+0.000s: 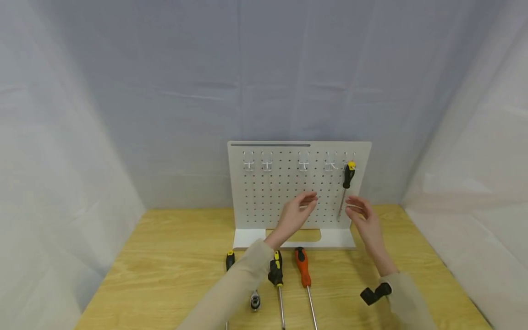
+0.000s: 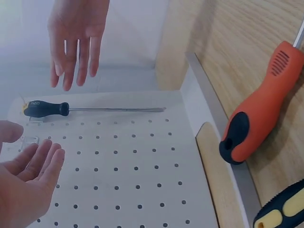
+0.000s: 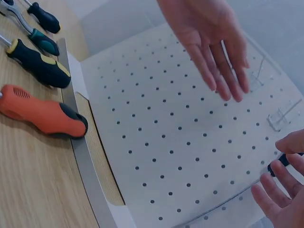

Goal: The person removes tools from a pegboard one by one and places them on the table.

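Note:
A black screwdriver with a yellow end (image 1: 349, 176) hangs handle-up from a hook at the right side of the white pegboard (image 1: 284, 183). My right hand (image 1: 366, 222) is just right of its shaft, apart from it, fingers loosely bent around nothing. In front of the board's middle, my left hand (image 1: 294, 214) holds nothing, its fingers extended toward the right. The left wrist view shows the hung screwdriver (image 2: 47, 109) lengthwise between both hands. Most of it is hidden behind the right hand (image 3: 285, 194) in the right wrist view.
Several clear hooks (image 1: 303, 165) line the board's upper part. On the wooden table (image 1: 177, 261) before it lie an orange screwdriver (image 1: 303, 268), a thick black-and-yellow screwdriver (image 1: 276, 270), a slimmer black one (image 1: 230, 260) and a ratchet wrench (image 1: 255, 301), partly behind the left sleeve.

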Action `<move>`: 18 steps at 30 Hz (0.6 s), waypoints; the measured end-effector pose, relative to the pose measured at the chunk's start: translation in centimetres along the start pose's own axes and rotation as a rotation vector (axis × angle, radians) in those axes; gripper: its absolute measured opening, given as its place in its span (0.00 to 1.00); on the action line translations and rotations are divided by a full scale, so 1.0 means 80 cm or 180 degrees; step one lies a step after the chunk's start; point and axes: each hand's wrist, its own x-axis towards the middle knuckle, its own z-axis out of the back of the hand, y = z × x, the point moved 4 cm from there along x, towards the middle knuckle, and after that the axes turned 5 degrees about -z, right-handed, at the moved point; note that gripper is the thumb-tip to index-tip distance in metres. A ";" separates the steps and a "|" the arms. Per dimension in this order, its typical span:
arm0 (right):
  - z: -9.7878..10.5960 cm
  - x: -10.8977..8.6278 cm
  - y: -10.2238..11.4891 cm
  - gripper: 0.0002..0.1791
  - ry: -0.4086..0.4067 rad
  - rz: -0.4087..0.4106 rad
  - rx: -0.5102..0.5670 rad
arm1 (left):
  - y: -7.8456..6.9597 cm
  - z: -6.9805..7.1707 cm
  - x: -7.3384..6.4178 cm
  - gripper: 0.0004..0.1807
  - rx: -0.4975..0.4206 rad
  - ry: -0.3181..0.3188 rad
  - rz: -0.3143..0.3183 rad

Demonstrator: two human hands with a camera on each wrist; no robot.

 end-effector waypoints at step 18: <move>-0.003 0.072 -0.039 0.26 -0.0139 0.0005 -0.0247 | -0.013 -0.009 0.039 0.20 0.0114 0.0023 -0.0067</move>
